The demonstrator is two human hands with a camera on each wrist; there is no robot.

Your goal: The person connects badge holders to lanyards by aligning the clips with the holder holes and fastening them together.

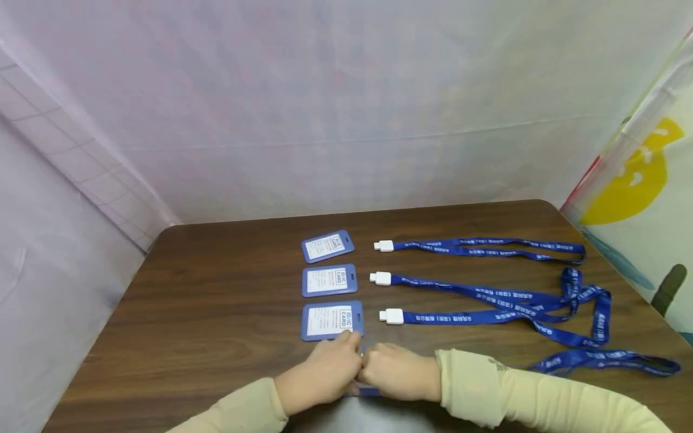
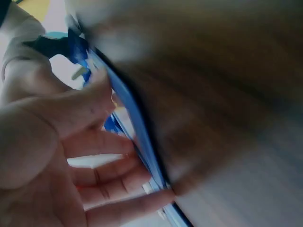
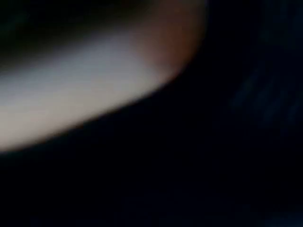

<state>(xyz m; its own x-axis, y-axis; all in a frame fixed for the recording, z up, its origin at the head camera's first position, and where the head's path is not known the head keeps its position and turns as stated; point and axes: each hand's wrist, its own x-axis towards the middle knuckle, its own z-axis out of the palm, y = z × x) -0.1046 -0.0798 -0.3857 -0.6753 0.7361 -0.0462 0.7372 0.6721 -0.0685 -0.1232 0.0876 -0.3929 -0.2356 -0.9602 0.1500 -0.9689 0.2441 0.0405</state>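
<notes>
Close to the near table edge, my left hand (image 1: 327,368) meets my right hand (image 1: 397,370), knuckles nearly together. A blue badge holder (image 2: 135,111) is pinched between the thumb and fingers of my left hand in the left wrist view, its edge towards the camera. My right hand is curled at the end of that holder, gripping the end of a blue lanyard (image 1: 601,359) whose loop comes out past the right sleeve. Its clip is mostly hidden by the fingers. The right wrist view is dark and blurred.
Three blue badge holders with white cards, the nearest one (image 1: 330,322) just beyond my left hand, lie in a column. Right of them lie three blue lanyards with white clips (image 1: 391,316), straps spread across the brown table (image 1: 216,288). White cloth hangs behind.
</notes>
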